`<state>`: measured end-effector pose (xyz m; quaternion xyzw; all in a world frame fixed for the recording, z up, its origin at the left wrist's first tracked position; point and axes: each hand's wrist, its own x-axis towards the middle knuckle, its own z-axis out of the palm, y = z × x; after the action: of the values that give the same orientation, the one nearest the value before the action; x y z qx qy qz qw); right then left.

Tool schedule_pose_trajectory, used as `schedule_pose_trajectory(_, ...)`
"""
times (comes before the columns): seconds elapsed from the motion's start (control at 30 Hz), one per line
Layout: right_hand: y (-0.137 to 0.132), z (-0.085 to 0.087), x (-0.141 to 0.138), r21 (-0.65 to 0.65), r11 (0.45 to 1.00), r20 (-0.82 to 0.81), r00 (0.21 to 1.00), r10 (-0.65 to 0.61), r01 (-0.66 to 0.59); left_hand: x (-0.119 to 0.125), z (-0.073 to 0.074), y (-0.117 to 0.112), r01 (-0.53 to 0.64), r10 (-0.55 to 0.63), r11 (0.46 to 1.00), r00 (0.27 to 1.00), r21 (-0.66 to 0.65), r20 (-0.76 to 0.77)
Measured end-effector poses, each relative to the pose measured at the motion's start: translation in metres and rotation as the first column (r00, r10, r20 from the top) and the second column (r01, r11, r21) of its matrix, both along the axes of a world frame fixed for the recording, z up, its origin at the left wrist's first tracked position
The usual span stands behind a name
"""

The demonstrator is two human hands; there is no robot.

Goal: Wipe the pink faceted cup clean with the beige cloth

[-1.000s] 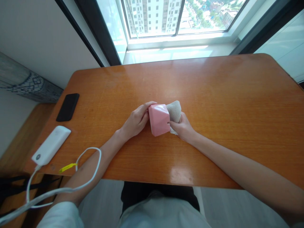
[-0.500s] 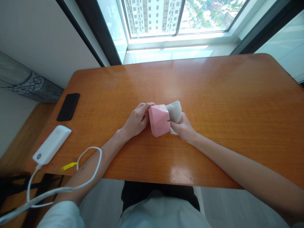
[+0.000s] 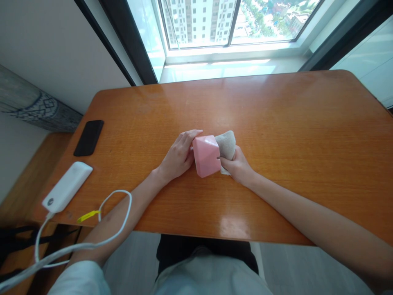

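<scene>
The glossy orange-brown wooden table point(image 3: 291, 135) reached at its far edge to the pale windowsill point(image 3: 221, 71), and its far corners were rounded. Its near edge ran just in front of the person's body. A wide stretch of tabletop spread to the right of the work, and another lay between it and the far edge. Toward the left edge, room was tighter: a flat black rectangular phone point(image 3: 89, 138) lay near that edge, with a white rounded oblong device point(image 3: 67, 187) nearer the person. From this device a white cable point(image 3: 76, 247) looped over the left forearm, with a slim yellow tag point(image 3: 88, 216) beside it.

The pink, shiny, faceted block-like object point(image 3: 207, 157) was between the hands, near the table's middle, tilted; whether it touched the wood could not be told. The left hand point(image 3: 179, 155) was partly curled against its left side, the fingertips partly hidden, so how firmly it grasped was unclear. The right hand point(image 3: 239, 164) clasped a folded light-grey cloth point(image 3: 226, 144), its thumb at the object's right edge.
</scene>
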<state>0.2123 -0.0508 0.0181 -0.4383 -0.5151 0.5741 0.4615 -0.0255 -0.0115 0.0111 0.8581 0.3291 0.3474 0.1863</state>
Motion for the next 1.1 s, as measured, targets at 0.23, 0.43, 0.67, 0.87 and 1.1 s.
schedule_pose_trajectory(0.23, -0.0003, 0.0014, 0.0002, -0.012, 1.0, -0.021, 1.0, 0.018, -0.018, -0.0034, 0.0013, -0.0025, 0.087, -0.093, 0.989, 0.995, 0.122, 0.044)
schedule_pose_trajectory(0.43, 0.0005, 0.0029, -0.0007, -0.001, 1.0, -0.021, 1.0, 0.02, -0.02, -0.006, -0.0039, 0.0001, 0.155, -0.161, 0.95, 0.987, 0.271, -0.002)
schedule_pose_trajectory(0.67, -0.0002, 0.0024, 0.0003, -0.014, 1.0, -0.014, 1.0, 0.011, -0.011, -0.0035, -0.003, -0.0005, 0.189, -0.199, 0.918, 0.98, 0.347, -0.006)
schedule_pose_trajectory(0.87, -0.0004, 0.0049, 0.0002, -0.027, 1.0, -0.02, 1.0, 0.005, -0.006, -0.002, -0.0068, 0.0014, 0.194, -0.196, 0.904, 0.98, 0.38, -0.032)
schedule_pose_trajectory(1.1, -0.0019, 0.0095, -0.0002, -0.014, 1.0, -0.025, 0.999, 0.025, -0.026, -0.0043, -0.0022, 0.0023, 0.226, -0.168, 0.839, 0.973, 0.495, -0.158)
